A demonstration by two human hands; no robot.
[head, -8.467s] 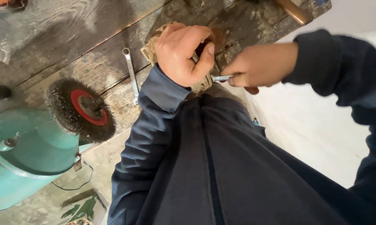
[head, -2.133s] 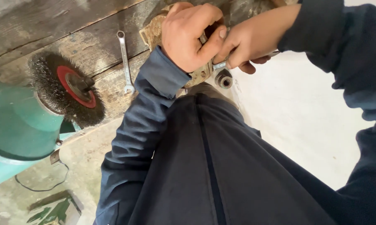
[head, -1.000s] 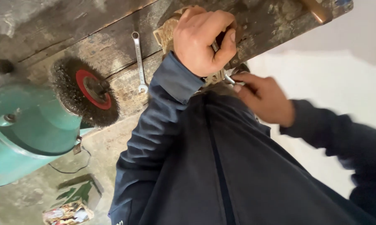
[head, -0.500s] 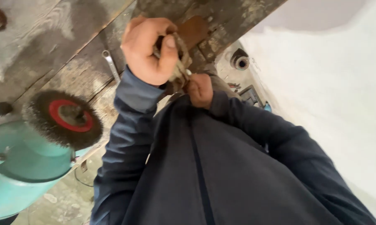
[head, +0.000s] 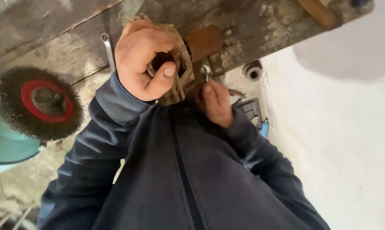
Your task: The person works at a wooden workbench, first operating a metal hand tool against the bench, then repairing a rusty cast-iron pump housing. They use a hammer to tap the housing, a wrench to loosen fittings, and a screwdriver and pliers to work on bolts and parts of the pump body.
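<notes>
Rusty ring-shaped metal part [head: 177, 70] sits at the near edge of a worn, stained wooden workbench [head: 73, 30], held against it. Beyond the bench edge to the right lies a pale, whitish floor [head: 341, 140].

At far left, a round wire brush wheel [head: 37, 102] with a red hub is mounted on a teal-green machine [head: 5, 149], just beside the bench edge. A slim spanner [head: 108, 49] lies flat on the boards, near the left hand [head: 143, 64]. That hand's fingers are curled tight around the rusty part, thumb pressed across its front.

To the right of it, the right hand [head: 216, 102] comes up from below, fingertips pinched on a small shiny bolt [head: 205, 71] at the part's side. A dark blue jacket [head: 175, 170] fills the lower view and hides the space under the bench. A small round metal fitting [head: 253, 72] and a dark box-like object [head: 250, 110] lie on the floor past the right hand.
</notes>
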